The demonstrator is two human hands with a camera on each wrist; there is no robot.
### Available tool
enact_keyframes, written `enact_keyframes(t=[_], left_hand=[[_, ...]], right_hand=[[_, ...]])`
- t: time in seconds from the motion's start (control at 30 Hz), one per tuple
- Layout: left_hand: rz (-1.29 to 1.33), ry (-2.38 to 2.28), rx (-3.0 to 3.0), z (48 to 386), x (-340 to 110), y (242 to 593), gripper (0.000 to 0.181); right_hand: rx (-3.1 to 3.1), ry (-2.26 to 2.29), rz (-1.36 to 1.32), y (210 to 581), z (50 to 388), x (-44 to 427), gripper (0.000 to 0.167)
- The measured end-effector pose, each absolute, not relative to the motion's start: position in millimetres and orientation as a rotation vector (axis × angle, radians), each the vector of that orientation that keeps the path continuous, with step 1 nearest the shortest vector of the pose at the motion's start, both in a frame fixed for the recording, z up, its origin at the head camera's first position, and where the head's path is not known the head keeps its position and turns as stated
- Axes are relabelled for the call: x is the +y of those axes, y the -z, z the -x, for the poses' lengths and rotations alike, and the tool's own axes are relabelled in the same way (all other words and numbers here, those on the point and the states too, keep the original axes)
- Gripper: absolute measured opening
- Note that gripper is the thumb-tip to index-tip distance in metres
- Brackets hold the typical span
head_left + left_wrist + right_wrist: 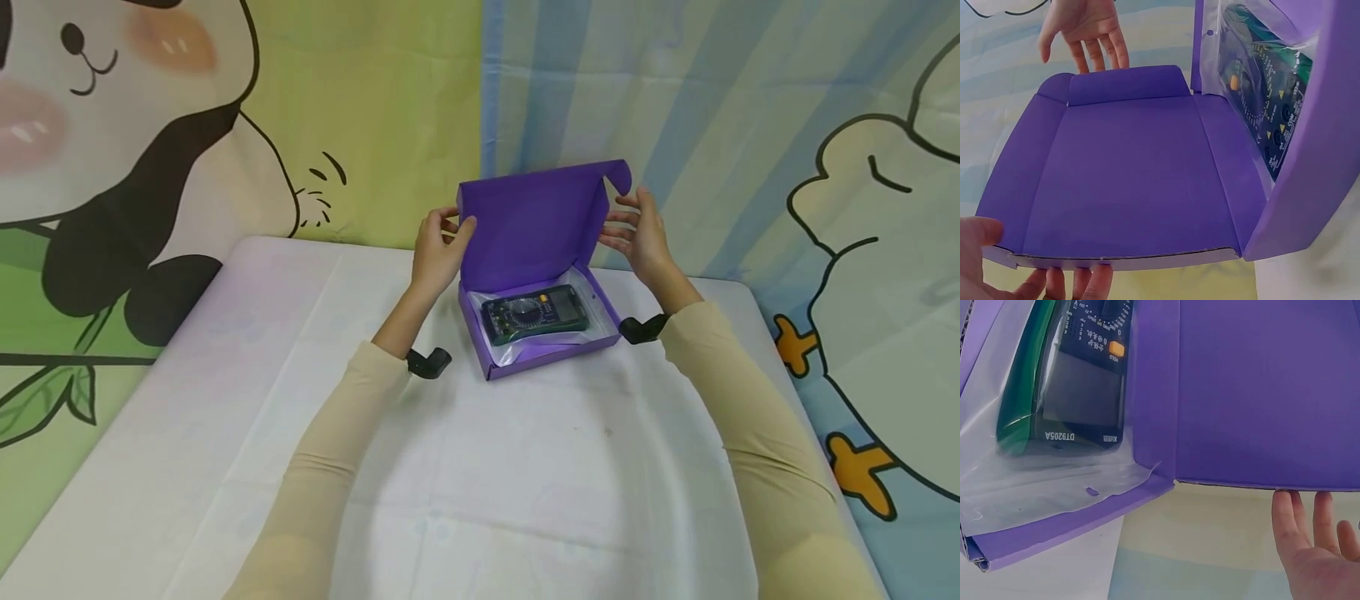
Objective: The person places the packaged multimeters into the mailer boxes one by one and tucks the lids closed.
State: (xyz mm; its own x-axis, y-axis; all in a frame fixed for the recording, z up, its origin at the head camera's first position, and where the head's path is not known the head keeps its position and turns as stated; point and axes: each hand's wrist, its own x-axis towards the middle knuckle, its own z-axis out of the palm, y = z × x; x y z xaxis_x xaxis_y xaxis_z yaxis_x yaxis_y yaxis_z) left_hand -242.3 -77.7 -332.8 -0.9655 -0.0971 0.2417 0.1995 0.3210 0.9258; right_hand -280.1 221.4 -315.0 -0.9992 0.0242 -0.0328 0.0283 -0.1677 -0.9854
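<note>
The DT9205A digital multimeter (536, 314) lies face up in the tray of the purple cardboard box (555, 353), between the two hands and nearer the body than either. It looks like the weightiest piece here: a rigid body with a green casing, probably firm enough to squeeze by its long sides, though the display window and dial call for care. The clear plastic bag (1022, 500) around it is limp and likely slippery, so a grip should close on the casing through the film, not on loose plastic. The raised lid (532, 225) seems light and fairly stiff, apt to bend at its creases; its side edges are the sensible hold.

The left hand (442, 254) pinches the lid's near side edge, thumb on the inner face, fingers beneath the outer one, its forearm reaching forward. The right hand (647, 233), at the opposite edge, has its fingers extended and slightly spread, palm turned inward, fingertips at the cardboard; whether they bear any load I cannot tell. Its wrist sits just beyond the tray's corner.
</note>
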Motion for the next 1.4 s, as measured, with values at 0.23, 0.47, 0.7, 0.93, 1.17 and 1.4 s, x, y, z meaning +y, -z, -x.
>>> enact_keyframes(t=[0.23,0.47,0.7,0.93,1.17,1.4], left_hand=[[0.094,1.655,-2.339,241,-79,334,0.049],[0.112,1.763,-2.270,242,-79,332,0.042],[0.193,1.785,-2.304,239,-78,333,0.053],[0.216,1.824,-2.283,233,-76,334,0.054],[0.273,1.897,-2.263,225,-76,338,0.053],[0.397,1.841,-2.308,215,-79,347,0.046]], right_hand=[[2.047,2.383,-0.057,317,281,221,0.051],[2.034,2.381,-0.072,316,281,221,0.051],[2.021,2.336,-0.083,312,280,225,0.058],[2.061,2.208,-0.032,310,279,231,0.077],[2.067,2.114,-0.045,307,274,237,0.087],[2.141,2.066,-0.070,308,269,238,0.082]])
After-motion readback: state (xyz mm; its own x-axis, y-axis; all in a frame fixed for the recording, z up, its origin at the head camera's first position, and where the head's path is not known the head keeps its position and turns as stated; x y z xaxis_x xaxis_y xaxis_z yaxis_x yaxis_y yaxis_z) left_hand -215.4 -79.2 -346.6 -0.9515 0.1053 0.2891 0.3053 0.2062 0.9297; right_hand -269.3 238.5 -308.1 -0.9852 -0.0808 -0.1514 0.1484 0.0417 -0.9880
